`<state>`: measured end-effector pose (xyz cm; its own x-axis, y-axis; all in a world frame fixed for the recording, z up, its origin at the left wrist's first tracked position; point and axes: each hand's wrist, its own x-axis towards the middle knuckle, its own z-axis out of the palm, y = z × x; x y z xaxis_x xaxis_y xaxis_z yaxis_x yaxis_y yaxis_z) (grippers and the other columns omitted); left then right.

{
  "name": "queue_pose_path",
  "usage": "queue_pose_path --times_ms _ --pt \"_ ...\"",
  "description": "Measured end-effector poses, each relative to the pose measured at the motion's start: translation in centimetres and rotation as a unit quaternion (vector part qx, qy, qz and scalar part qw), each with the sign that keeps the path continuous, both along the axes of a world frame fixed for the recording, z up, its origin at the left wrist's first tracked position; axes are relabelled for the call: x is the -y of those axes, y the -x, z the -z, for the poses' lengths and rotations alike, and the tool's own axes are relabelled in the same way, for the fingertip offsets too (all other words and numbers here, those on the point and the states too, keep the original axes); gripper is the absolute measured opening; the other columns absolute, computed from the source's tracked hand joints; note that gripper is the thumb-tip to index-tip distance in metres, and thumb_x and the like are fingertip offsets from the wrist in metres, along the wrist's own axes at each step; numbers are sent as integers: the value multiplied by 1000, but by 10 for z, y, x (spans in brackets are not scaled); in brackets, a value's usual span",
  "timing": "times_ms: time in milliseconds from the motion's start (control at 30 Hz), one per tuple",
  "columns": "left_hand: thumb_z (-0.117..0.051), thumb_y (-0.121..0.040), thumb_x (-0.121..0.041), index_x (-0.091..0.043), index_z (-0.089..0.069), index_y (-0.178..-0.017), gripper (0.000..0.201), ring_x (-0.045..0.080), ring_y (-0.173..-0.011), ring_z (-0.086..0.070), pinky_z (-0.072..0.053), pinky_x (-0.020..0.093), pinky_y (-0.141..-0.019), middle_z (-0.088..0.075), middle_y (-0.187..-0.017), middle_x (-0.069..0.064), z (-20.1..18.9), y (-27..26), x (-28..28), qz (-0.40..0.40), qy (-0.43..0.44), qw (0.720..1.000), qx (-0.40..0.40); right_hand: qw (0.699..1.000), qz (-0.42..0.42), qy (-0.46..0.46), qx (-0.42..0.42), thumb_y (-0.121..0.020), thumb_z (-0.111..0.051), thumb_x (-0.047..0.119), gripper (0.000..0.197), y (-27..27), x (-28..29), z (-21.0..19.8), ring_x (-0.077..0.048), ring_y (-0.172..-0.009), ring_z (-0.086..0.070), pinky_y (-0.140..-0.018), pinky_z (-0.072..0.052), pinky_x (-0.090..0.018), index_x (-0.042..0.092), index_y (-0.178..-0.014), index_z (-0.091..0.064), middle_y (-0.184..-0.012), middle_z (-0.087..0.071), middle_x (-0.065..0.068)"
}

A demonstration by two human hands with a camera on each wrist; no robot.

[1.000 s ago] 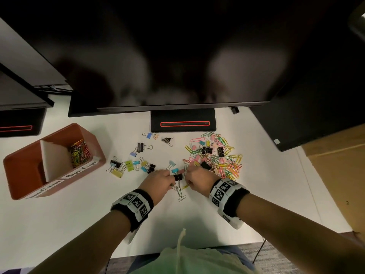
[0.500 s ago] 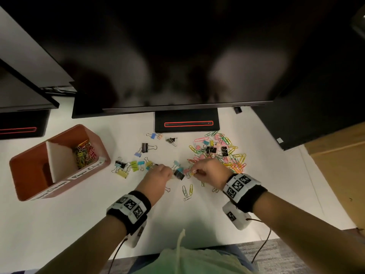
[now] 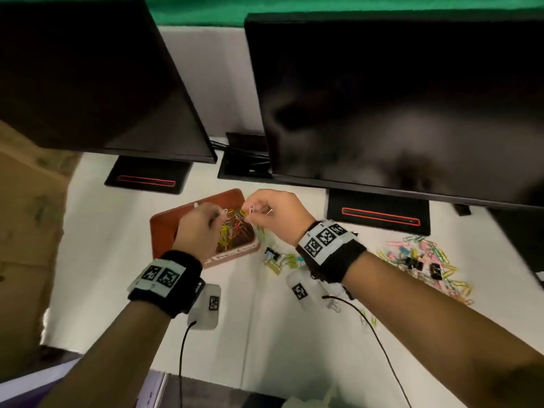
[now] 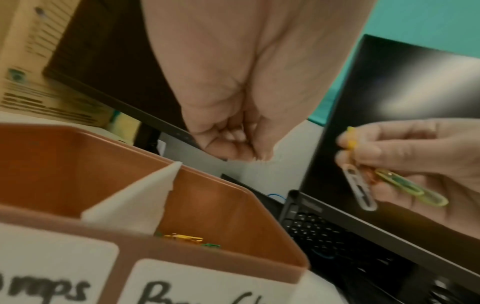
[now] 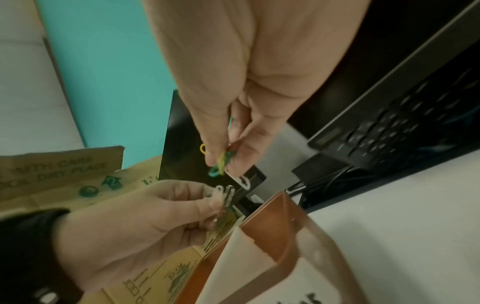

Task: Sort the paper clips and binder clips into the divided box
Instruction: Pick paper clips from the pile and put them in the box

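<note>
Both my hands hover over the divided box (image 3: 164,231), above the compartment that already holds coloured paper clips (image 3: 232,231). My right hand (image 3: 276,214) pinches a small bunch of paper clips (white, yellow, green) (image 4: 384,185) in its grip. My left hand (image 3: 198,231) is clenched around a pale clip (image 5: 224,194). More clips and binder clips (image 3: 424,263) lie scattered on the white surface (image 3: 265,334) to the right.

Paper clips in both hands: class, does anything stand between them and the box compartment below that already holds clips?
Nothing visible does. Both hands, left and right, hold coloured wire paper clips above the open orange divided box; the white divider stands to one side.
</note>
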<state>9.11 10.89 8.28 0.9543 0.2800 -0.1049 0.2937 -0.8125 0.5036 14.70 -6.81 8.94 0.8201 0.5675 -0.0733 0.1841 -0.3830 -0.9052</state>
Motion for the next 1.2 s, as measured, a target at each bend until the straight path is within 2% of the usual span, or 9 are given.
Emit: queue_pose_path --times_ms 100,233,467,567,667,767,900,1033,1200 --pt "-63 -86 -25 -13 -62 -101 19 16 -91 -60 -45 27 -83 -66 -94 0 11 -5 -10 -23 34 998 -52 999 -3 10 -41 -84 -66 17 34 -7 -39 3 -10 -87 -59 -81 -50 -21 16 -117 -58 -103 -65 -4" --pt "-63 -85 -17 -15 -59 -119 34 17 -103 -61 -47 31 -95 -63 -117 4 11 2 -17 16 44 999 -25 998 2 57 -15 -89 -59 23 35 -6 -32 7 -9 -93 -57 -81 -45 -19 19 -123 -51 -111 -61 2" --pt "-60 -87 -13 -17 -66 -103 18 8 -91 -61 -50 21 -85 -65 -101 -6 8 27 30 137 125 982 24 983 -3 180 27 -88 -58 26 15 32 99 39 -4 -70 -55 -69 -50 -22 24 -103 -63 -86 -59 11" --pt "-61 -87 -18 -19 -67 -98 13 7 -79 -62 -52 22 -75 -67 -90 -6 22 32 80 216 145 966 -8 963 -8 271 8 -88 -59 24 17 59 167 53 0 -70 -51 -70 -46 -20 26 -105 -62 -89 -56 12" --pt "-61 -86 -23 -21 -68 -84 8 3 -66 -58 -47 21 -66 -62 -73 -13 38 37 133 273 152 948 -62 946 -12 325 -8 -85 -62 22 20 86 220 64 -8 -76 -54 -74 -47 -26 25 -105 -61 -91 -55 10" --pt "-62 -85 -32 -20 -66 -83 13 8 -69 -59 -49 26 -67 -62 -73 -9 53 45 179 320 102 932 -135 939 -8 340 -46 -84 -64 19 32 111 256 74 -10 -83 -52 -79 -45 -22 22 -115 -59 -97 -52 8" --pt "-64 -81 -44 -18 -60 -105 36 15 -85 -61 -51 30 -81 -65 -87 -3 73 62 217 322 17 913 -248 940 -44 337 -39 -83 -62 16 25 128 279 87 -17 -94 -54 -83 -46 -28 17 -108 -58 -108 -55 0" --pt "-70 -73 -46 -18 -50 -114 54 17 -97 -57 -49 31 -86 -57 -105 0 86 76 242 276 19 921 -273 942 -65 328 -29 -87 -57 13 31 131 293 96 -23 -113 -49 -96 -41 -30 15 -118 -56 -123 -50 -5" --pt "-70 -77 -25 -15 -55 -107 34 22 -95 -57 -46 42 -91 -54 -107 3 100 76 261 243 22 939 -241 939 -93 330 -2 -90 -53 14 27 123 306 97 -24 -120 -47 -97 -36 -28 11 -117 -60 -129 -53 -6"
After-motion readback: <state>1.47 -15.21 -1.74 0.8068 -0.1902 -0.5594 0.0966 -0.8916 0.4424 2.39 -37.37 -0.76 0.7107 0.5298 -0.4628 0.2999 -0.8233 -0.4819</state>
